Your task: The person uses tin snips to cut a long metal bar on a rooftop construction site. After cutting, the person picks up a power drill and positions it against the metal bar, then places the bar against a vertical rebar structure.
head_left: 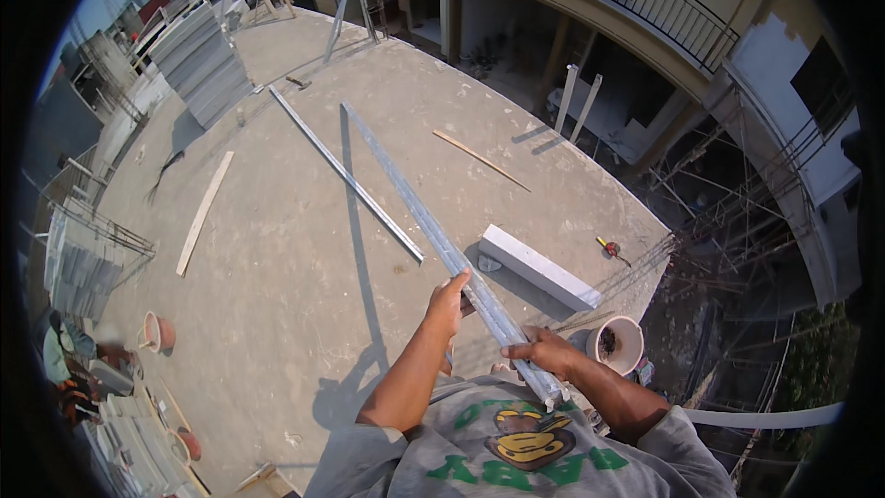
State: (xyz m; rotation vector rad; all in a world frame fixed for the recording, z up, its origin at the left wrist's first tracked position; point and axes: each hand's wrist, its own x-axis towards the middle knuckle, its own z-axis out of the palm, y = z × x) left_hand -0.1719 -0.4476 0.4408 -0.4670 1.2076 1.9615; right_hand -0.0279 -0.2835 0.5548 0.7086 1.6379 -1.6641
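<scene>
A long silvery metal channel (415,207) runs from my body out over the concrete floor, its far end raised and pointing ahead to the left. My left hand (449,300) grips it around the middle of its near half, thumb on top. Closer to me, my right hand (539,352) is wrapped around the channel near its near end. A second, thinner metal channel (346,175) lies on the floor to the left of the held one. Just right of my hands sits a long pale block (539,267) on the floor.
A bucket (627,339) with dark contents stands at my right, near the slab edge. A tape measure (610,247) lies beyond it. Wooden strips (205,212) and a hammer (298,82) are on the floor. Stacked grey panels (201,65) stand far left; scaffolding (728,184) rises past the right edge.
</scene>
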